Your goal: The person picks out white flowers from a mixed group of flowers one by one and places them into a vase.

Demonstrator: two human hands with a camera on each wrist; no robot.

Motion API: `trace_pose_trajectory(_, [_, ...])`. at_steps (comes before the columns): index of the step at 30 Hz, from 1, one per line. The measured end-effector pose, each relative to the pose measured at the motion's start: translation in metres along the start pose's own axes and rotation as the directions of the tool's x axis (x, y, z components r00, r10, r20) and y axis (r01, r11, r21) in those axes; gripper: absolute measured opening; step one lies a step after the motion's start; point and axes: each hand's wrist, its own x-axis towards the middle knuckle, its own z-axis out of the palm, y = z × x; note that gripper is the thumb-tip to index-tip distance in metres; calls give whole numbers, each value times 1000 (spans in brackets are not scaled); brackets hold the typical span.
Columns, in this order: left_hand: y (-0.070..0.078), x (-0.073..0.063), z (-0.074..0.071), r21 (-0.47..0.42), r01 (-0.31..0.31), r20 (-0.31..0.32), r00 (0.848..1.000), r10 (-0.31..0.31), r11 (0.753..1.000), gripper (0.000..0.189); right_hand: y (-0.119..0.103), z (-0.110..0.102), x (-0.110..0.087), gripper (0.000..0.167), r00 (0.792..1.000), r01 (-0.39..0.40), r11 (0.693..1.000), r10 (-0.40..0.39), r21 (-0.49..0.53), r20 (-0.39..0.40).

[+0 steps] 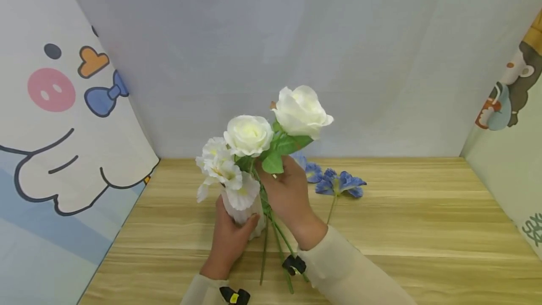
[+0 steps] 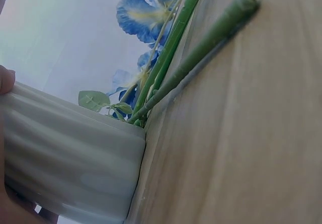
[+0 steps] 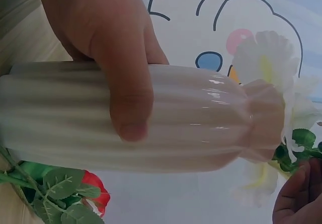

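My left hand [image 1: 230, 236] grips a glossy white fluted vase [image 3: 191, 118], its thumb lying across the side in the right wrist view. The vase stands on the table, with a white iris [image 1: 226, 168] at its mouth. Beside that mouth, my right hand [image 1: 290, 192] pinches the leafy stem of a white rose; its curled fingers show at the lower right of the right wrist view. One white rose [image 1: 249, 135] sits over the iris, and a larger white rose [image 1: 302, 112] stands higher to the right. The right hand partly hides the stems below the blooms.
Several green stems [image 2: 186, 65] lie on the wooden table [image 1: 402, 229] right of the vase. Blue flowers [image 1: 340, 183] lie behind my right hand. A red flower [image 3: 100, 196] with green leaves lies by the vase. Printed cloth walls [image 1: 262, 60] enclose the table.
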Motion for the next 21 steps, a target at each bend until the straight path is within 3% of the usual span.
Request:
trace_pose_trajectory(3, [2,0,1,-3,15,-3,1000,-15,1000,91,7,4,0,28,999,9,1000,-9,2,46])
trace_pose_trajectory(7, [-18,1,1,14,-12,4,1000,12,1000,94,21,11,-2,36,993,79,997,-79,3,86])
trace_pose_trajectory(10, [-21,1,0,21,-36,9,999,36,999,94,25,15,-1,38,989,104,995,-104,8,106])
trace_pose_trajectory(17, [-20,1,0,13,-22,5,1000,22,1000,96,23,12,-3,32,992,10,1000,-7,-25,128])
trace_pose_trajectory(21, [-21,2,0,3,-16,0,1000,16,1000,95,23,6,-8,35,990,-3,1000,4,-8,143])
